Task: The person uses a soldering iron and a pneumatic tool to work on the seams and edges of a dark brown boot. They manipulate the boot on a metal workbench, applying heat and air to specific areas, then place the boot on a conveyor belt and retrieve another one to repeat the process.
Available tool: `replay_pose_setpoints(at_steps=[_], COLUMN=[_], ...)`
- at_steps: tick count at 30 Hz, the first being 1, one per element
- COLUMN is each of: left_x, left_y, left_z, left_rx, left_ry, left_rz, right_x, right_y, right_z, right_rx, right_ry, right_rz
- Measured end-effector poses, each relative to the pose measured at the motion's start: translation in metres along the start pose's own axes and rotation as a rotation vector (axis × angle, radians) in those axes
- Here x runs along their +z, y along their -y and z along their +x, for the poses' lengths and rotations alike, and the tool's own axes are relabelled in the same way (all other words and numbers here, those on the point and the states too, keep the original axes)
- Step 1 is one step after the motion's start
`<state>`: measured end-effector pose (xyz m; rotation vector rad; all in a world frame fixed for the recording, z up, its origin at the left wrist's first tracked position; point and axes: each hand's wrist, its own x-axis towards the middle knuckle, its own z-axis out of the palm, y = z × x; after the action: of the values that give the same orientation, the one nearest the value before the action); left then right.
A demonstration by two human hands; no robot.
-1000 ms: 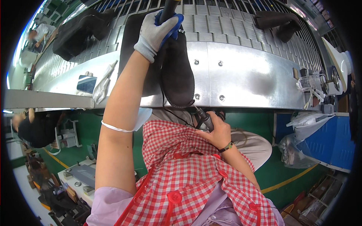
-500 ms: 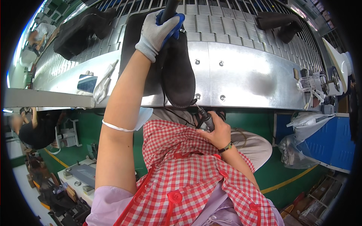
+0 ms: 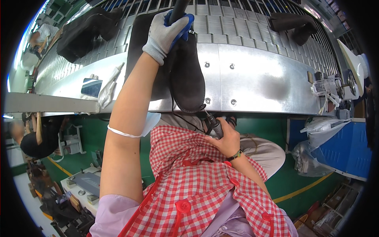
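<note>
My left hand (image 3: 167,33), in a white glove with a blue palm, is closed round a dark, tube-like upper part of a dark brown boot (image 3: 188,79). The boot's rounded, stitched toe points toward me at the bench's near edge. My bare right hand (image 3: 227,136) wraps round a slim grey and black handheld rotary tool (image 3: 214,125). The tool's thin metal tip is at the toe's edge, by a small dark loop; whether they touch I cannot tell. A black cord (image 3: 182,117) hangs beside the boot and runs toward the tool.
A metal slatted conveyor (image 3: 225,27) lies behind the steel bench (image 3: 260,83). More dark boots rest on it at left (image 3: 85,33) and right (image 3: 294,25). A phone (image 3: 91,87) and white gloves (image 3: 107,91) lie at left. A clear tape dispenser (image 3: 329,87) stands at right.
My right hand and the tool have shifted very slightly. My left hand and the boot stay almost still. A person at the far left has moved their arms.
</note>
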<state>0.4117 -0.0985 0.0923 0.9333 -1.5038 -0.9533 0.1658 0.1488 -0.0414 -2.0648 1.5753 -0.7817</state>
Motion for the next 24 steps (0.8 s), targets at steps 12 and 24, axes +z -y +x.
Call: replay_pose_setpoints(at_steps=[12, 24], left_x=[-0.006, -0.008], left_y=[0.005, 0.004], left_z=[0.001, -0.002], left_rx=[0.008, 0.022], left_ry=[-0.032, 0.022], left_rz=[0.101, 0.057], right_x=[0.007, 0.016], right_y=[0.006, 0.009], right_z=[-0.005, -0.007], right_rx=[0.042, -0.006], right_ry=[-0.062, -0.051], right_rz=[0.06, 0.002])
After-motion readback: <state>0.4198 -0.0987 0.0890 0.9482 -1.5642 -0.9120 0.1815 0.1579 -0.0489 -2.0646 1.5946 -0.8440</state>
